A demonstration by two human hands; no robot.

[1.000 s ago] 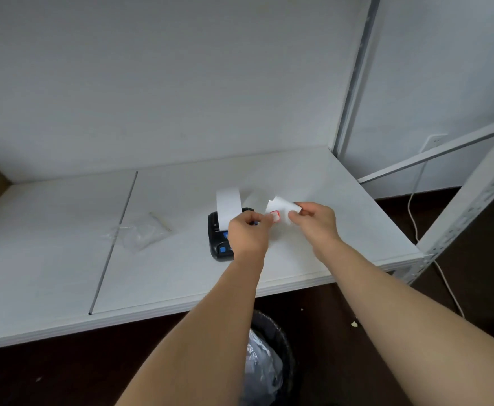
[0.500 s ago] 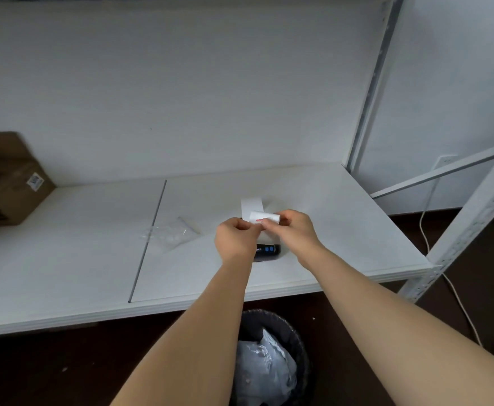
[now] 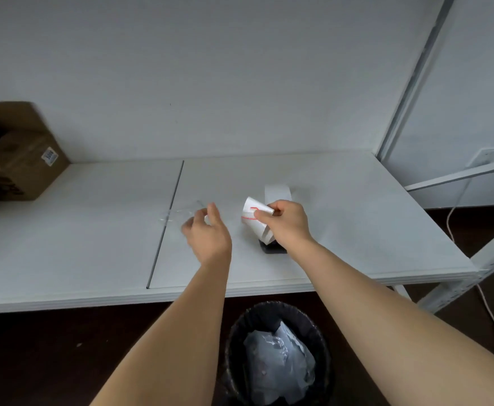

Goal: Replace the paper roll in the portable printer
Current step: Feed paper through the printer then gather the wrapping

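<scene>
above printer (image 3: 273, 248), right hand (image 3: 288, 222) pinches paper strip (image 3: 254, 219)

Right of centre in the frame, a small black portable printer (image 3: 272, 248) lies on the white shelf, mostly hidden. A white paper strip (image 3: 277, 194) stands up behind it. A torn white paper piece (image 3: 253, 212) with red markings curls just above it.

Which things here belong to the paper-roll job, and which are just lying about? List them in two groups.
Part of the job:
- portable printer, mostly hidden behind the right hand
- paper strip with red marks, pinched in that hand
- clear plastic wrapper, which the open left hand reaches toward; probably roll packaging

Just lying about:
- cardboard box
- waste bin under the table
- white cable
</scene>
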